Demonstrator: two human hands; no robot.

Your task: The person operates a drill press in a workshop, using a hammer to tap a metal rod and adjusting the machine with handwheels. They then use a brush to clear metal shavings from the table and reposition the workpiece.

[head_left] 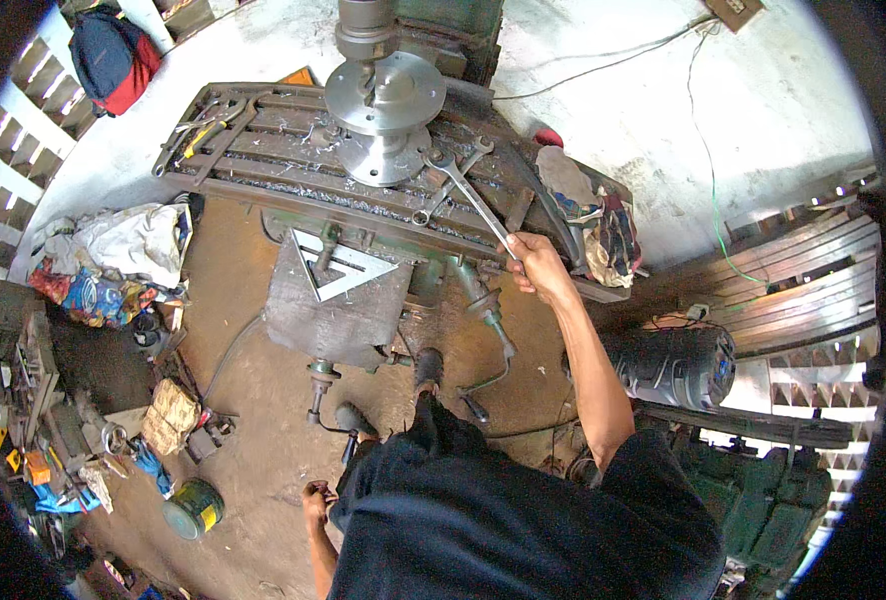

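My right hand (538, 265) reaches out over the milling machine table (263, 150) and grips the end of a long steel wrench (468, 195). The wrench's far jaw sits by the base of a round metal flange (383, 95) clamped on the table under the spindle. A second wrench (451, 185) lies crossed beneath it. My left hand (315, 497) hangs low by my side, fingers curled, nothing visible in it.
Hand tools (203, 125) lie at the table's left end. A metal triangle (338, 268) rests on a plate in front of the machine. Rags (603, 225) pile at the right end; a cloth heap (113, 260), a tin can (195, 508) and scrap sit left on the dirt floor.
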